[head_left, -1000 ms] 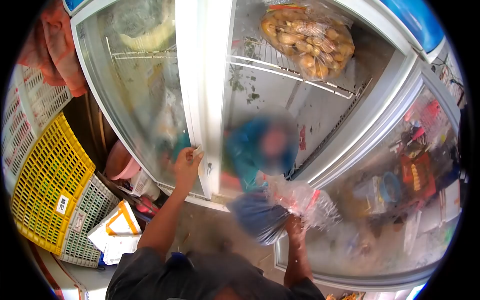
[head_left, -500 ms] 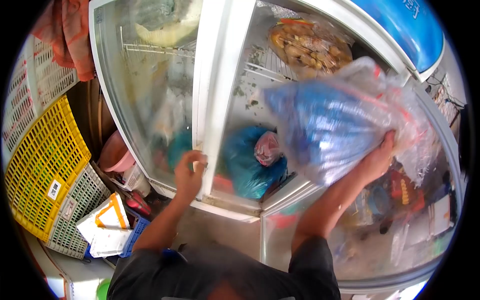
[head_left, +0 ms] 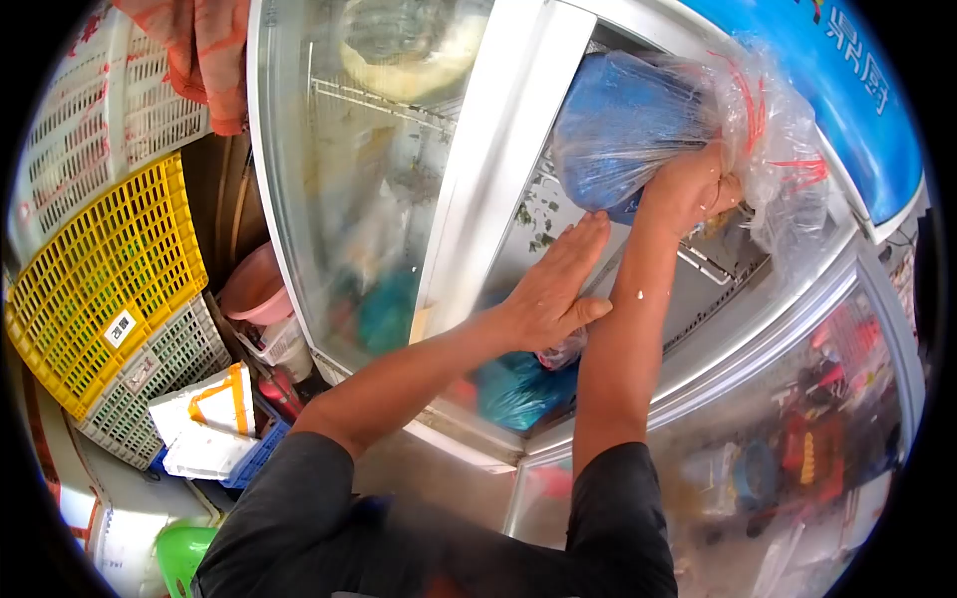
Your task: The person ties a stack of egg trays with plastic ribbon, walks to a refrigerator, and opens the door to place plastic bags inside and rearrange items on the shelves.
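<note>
My right hand (head_left: 690,189) is closed round the bunched neck of a plastic bag (head_left: 623,130), blue inside a clear outer layer with red ties. The full bag is in the open doorway of a glass-doored display fridge (head_left: 488,140), at its upper part. Flat and with its fingers stretched, my left hand (head_left: 556,284) is just below the bag; I cannot tell whether the fingertips touch it. My right forearm passes close by the left thumb. Lower in the fridge lies a teal plastic bag (head_left: 523,391), partly covered by my arms.
A wire shelf (head_left: 706,264) shows behind my right wrist. The open glass door (head_left: 778,429) stands at the lower right. On the left are a yellow crate (head_left: 110,289), a pink basin (head_left: 257,287) and white foam pieces (head_left: 209,424) on a blue crate.
My right hand has carried the bag up and left into the fridge opening. My left hand has left the door frame, moved right and opened flat under the bag. The view has shifted.
</note>
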Action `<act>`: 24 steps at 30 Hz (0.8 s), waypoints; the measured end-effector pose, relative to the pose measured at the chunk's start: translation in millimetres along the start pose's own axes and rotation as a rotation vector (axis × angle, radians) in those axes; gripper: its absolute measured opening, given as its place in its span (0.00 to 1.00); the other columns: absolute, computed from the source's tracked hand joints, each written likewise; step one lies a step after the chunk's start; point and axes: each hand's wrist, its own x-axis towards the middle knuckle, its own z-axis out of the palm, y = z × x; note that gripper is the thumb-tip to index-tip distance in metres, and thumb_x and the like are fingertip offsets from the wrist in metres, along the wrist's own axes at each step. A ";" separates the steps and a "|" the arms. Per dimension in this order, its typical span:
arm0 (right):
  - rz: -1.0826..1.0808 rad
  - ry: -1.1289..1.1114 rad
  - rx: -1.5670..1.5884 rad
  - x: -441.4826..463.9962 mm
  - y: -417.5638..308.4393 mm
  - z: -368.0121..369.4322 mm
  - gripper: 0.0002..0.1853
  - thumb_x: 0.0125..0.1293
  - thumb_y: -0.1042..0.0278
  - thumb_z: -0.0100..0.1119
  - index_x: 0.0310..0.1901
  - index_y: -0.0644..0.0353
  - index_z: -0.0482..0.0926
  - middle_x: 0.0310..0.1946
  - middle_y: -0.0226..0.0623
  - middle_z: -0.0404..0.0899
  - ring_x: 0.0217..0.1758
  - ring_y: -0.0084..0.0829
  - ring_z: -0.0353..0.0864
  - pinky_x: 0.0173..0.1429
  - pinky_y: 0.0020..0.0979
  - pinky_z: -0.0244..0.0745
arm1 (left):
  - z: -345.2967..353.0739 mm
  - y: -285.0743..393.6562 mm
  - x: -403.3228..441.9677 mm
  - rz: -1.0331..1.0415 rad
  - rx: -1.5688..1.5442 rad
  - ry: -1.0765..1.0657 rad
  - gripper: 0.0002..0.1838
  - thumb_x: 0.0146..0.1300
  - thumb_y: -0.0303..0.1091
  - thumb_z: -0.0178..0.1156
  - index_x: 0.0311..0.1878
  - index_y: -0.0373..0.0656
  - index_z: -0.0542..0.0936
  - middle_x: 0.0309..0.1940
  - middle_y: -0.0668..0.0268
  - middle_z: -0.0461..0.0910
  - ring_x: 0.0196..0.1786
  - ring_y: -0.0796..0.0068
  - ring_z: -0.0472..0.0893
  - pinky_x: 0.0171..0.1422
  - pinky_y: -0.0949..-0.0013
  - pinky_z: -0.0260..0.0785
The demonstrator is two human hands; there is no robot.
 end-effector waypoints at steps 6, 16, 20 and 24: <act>-0.199 -0.553 -0.335 10.5 9.9 -42.2 0.18 0.68 0.62 0.55 0.54 0.63 0.81 0.49 0.57 0.82 0.55 0.50 0.80 0.58 0.46 0.71 | 15.9 -13.1 9.9 -0.047 -0.034 0.084 0.49 0.72 0.67 0.38 0.79 0.33 0.43 0.79 0.42 0.44 0.81 0.42 0.44 0.83 0.44 0.34; -0.471 -0.380 -0.104 -30.3 56.8 -41.9 0.22 0.70 0.56 0.57 0.58 0.62 0.78 0.57 0.49 0.79 0.58 0.46 0.77 0.65 0.40 0.68 | 5.0 -30.1 35.4 -0.020 0.155 0.043 0.48 0.71 0.66 0.45 0.76 0.33 0.50 0.75 0.41 0.54 0.79 0.41 0.50 0.82 0.41 0.36; -0.395 -0.373 -0.103 -30.3 60.7 -41.5 0.22 0.70 0.56 0.56 0.59 0.62 0.78 0.57 0.48 0.79 0.58 0.45 0.78 0.65 0.39 0.69 | 12.9 -22.1 68.5 -0.069 0.072 0.187 0.47 0.69 0.60 0.52 0.75 0.30 0.52 0.74 0.39 0.55 0.77 0.38 0.54 0.81 0.43 0.42; -0.337 -0.376 -0.093 -38.6 68.4 -45.1 0.22 0.71 0.56 0.55 0.59 0.62 0.78 0.57 0.48 0.79 0.58 0.44 0.78 0.64 0.39 0.70 | 20.1 -13.0 43.2 -0.092 0.042 0.156 0.43 0.70 0.51 0.58 0.75 0.30 0.54 0.74 0.40 0.55 0.77 0.40 0.56 0.80 0.48 0.46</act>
